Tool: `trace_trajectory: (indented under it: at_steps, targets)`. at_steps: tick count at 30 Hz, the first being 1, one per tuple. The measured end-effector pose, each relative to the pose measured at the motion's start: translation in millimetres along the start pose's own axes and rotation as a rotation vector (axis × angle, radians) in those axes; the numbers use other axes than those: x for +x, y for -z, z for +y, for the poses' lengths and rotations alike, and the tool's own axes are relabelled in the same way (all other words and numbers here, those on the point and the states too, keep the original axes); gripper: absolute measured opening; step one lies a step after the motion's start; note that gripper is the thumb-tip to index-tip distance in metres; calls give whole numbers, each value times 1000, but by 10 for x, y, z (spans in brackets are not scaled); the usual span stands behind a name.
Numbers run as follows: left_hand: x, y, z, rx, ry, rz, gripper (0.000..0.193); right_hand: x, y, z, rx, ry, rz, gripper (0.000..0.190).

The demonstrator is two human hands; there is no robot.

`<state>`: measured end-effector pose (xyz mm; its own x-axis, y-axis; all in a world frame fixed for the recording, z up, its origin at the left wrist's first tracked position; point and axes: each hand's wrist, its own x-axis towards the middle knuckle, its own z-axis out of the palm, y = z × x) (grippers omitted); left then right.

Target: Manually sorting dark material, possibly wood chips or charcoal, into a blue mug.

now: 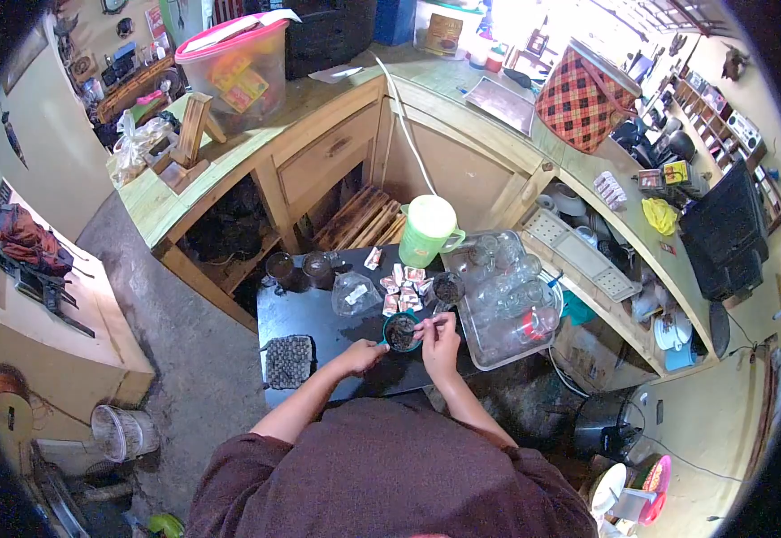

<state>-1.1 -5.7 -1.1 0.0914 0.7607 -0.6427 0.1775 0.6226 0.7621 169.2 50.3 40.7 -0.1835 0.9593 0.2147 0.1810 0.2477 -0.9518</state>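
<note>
My left hand (362, 356) grips the handle of a teal strainer or cup (401, 332) that holds dark, wet-looking contents. My right hand (440, 343) pinches something small, perhaps a utensil's handle, over its right side; the fingers hide most of it. Just beyond lie several small printed packets (407, 290). A glass mug (447, 288) with dark contents stands above my right hand, and a green pitcher (424, 235) with a whitish lid is behind the packets. Two dark-filled glass mugs (317, 265) stand at the table's back left, near a clear plastic bag (355, 294).
A clear plastic tray (478, 356) of upturned glassware overhangs the table's right side. A woven dark mat (289, 362) lies at the left on the black table (357, 391). Wooden counters (326, 114) with open shelves curve around the back and right. A white cable hangs behind the pitcher.
</note>
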Motion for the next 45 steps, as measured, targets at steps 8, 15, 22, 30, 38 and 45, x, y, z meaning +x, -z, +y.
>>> trace_trajectory:
  at_steps: [8, 15, 22, 30, 38, 45]
  targets:
    - [-29, 23, 56, 12, 46, 0, 41, -32, -14, 13, -14, -33, -46, 9]
    - [-39, 6, 51, 1, 25, -6, 41, -67, -11, 89, -78, 40, -68, 9]
    - [13, 20, 24, 8, 2, -36, 41, -46, 4, 91, -72, 9, -20, 9]
    - [30, 33, -19, 27, 18, -11, 42, 151, 135, -227, -499, 392, -385, 11]
    - [49, 23, 2, 11, 14, -25, 43, 65, 72, 223, 131, -288, -85, 9]
    - [7, 45, 42, 29, 46, -42, 40, -43, 59, 262, 375, -297, 201, 11]
